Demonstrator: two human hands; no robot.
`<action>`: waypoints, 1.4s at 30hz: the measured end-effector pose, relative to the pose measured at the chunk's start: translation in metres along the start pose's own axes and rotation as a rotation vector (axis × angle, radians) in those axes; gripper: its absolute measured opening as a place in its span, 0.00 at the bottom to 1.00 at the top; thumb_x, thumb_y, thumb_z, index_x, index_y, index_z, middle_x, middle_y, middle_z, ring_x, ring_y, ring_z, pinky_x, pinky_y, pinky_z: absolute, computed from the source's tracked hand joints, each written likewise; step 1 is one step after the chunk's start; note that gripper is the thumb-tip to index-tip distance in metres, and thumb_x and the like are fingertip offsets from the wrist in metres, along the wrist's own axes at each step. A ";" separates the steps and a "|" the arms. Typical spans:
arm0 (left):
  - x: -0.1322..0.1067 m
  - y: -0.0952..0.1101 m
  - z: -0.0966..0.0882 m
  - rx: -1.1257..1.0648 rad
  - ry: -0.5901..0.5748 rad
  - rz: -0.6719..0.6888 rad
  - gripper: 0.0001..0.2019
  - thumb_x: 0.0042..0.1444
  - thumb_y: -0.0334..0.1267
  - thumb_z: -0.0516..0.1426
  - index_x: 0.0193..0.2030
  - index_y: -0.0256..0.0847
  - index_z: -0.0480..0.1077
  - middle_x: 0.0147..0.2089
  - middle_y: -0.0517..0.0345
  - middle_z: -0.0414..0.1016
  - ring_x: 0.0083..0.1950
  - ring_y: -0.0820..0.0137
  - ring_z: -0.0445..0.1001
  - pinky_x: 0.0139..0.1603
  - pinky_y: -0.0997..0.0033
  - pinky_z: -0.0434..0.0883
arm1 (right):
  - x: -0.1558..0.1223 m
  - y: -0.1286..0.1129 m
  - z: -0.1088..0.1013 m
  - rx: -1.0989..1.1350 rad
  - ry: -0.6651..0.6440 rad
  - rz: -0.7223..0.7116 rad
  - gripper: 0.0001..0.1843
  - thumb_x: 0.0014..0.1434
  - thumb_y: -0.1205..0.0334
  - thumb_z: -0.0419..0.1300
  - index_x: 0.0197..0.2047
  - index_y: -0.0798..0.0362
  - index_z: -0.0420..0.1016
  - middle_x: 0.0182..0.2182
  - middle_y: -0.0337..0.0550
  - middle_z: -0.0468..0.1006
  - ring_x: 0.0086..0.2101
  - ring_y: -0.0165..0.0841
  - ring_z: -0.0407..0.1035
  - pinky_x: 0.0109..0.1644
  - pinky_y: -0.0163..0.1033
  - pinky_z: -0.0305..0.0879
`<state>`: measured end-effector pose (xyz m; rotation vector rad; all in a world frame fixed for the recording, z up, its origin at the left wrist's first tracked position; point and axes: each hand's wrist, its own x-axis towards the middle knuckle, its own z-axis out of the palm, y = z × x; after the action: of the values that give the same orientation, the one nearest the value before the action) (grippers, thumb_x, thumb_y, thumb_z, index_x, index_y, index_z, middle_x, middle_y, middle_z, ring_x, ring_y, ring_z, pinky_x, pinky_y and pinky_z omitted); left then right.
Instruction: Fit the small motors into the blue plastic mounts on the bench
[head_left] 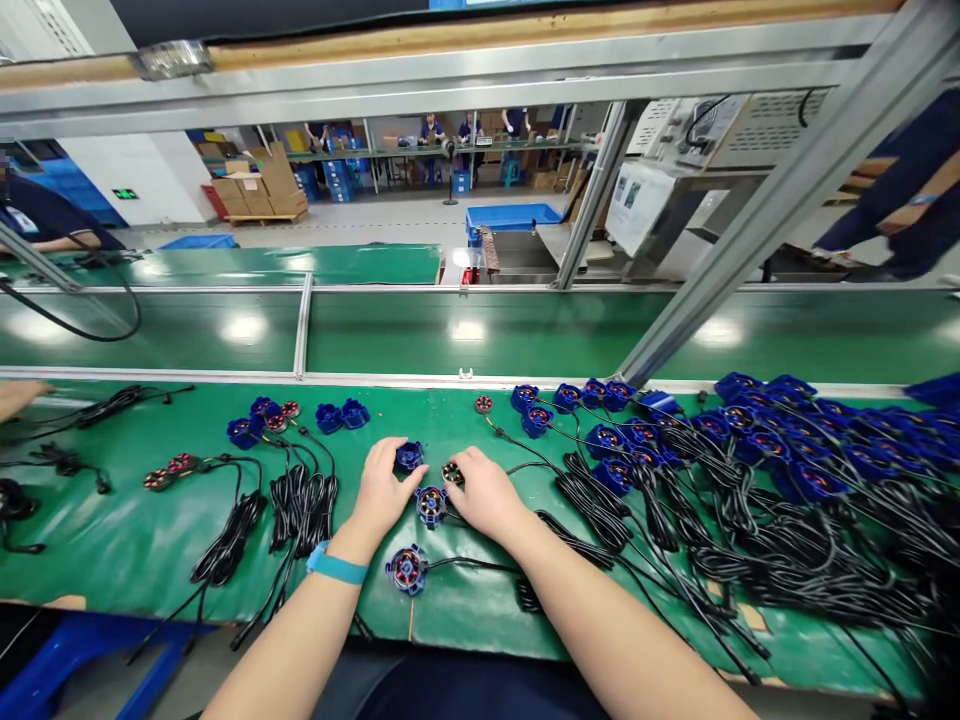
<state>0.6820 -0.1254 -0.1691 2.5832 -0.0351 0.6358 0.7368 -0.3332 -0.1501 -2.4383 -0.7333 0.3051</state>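
My left hand point(381, 492), with a teal band on its wrist, has thumb and fingers closed around a blue plastic housing point(409, 456). Just to the right, my right hand point(486, 490) pinches a small round motor part point(451, 473) with copper-coloured windings; most of it stays hidden under the fingers. Between and below the hands lies a blue housing with a motor in it point(431, 506). Nearer the table's front edge rests another fitted housing point(407, 569), its black cable running right beneath my right forearm.
Several fitted blue housings point(739, 420) with bundled black cables point(795, 570) crowd the right side. Left stand loose blue housings point(328, 418), bare motors point(181, 463) and cable bundles point(304, 505). A metal rail point(375, 378) edges the green table's back. Another person's hand point(21, 398) shows far left.
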 end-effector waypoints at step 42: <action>-0.005 0.020 0.016 -0.311 -0.198 -0.068 0.33 0.58 0.29 0.63 0.68 0.47 0.58 0.63 0.50 0.74 0.64 0.64 0.74 0.68 0.54 0.72 | 0.009 0.000 0.007 0.302 0.255 -0.190 0.09 0.66 0.68 0.65 0.49 0.53 0.82 0.46 0.45 0.78 0.47 0.37 0.72 0.55 0.42 0.68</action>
<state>0.6814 -0.1511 -0.1750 2.3239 -0.1025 0.3183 0.7421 -0.3247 -0.1563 -2.0576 -0.7393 0.0250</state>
